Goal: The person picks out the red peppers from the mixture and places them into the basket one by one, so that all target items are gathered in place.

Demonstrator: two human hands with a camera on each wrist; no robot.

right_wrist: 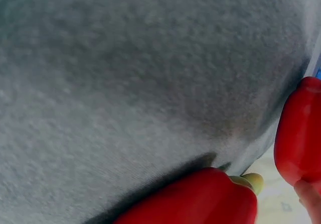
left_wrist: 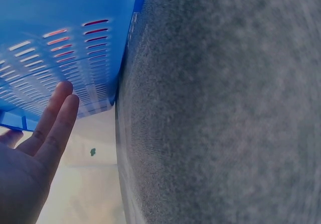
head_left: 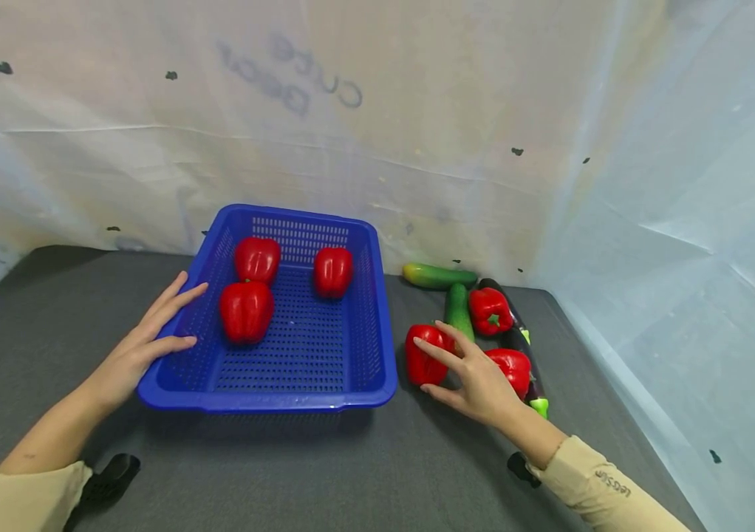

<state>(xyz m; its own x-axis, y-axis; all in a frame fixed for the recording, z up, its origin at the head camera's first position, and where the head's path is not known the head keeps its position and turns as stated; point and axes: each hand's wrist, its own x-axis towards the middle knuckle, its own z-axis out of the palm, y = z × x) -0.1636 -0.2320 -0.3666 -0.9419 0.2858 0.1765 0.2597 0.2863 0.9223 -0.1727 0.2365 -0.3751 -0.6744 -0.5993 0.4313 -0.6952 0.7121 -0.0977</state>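
A blue plastic basket (head_left: 278, 403) holds three red bell peppers: two at its left side, including a front one (head_left: 247, 312), and another (head_left: 333, 272) at the back right. My left hand (head_left: 134, 355) rests against the basket's left rim, fingers spread and fairly straight; in the left wrist view, fingers (left_wrist: 60, 113) lie by the slotted outer wall. Right of the basket, my right hand (head_left: 477, 384) grips a red bell pepper (head_left: 420, 360), thumb on its near side and fingers over its top. The right wrist view shows a fingertip (right_wrist: 305, 191) on this pepper (right_wrist: 301, 133).
Beside the right hand lie two more red bell peppers, one farther back (head_left: 489, 310) and one nearer (head_left: 512, 369). Around them are a cucumber (head_left: 459, 310), a yellow-tipped cucumber (head_left: 440, 276) and dark eggplants (head_left: 517, 341). Plastic sheeting (head_left: 417, 148) walls the grey table (head_left: 251, 473).
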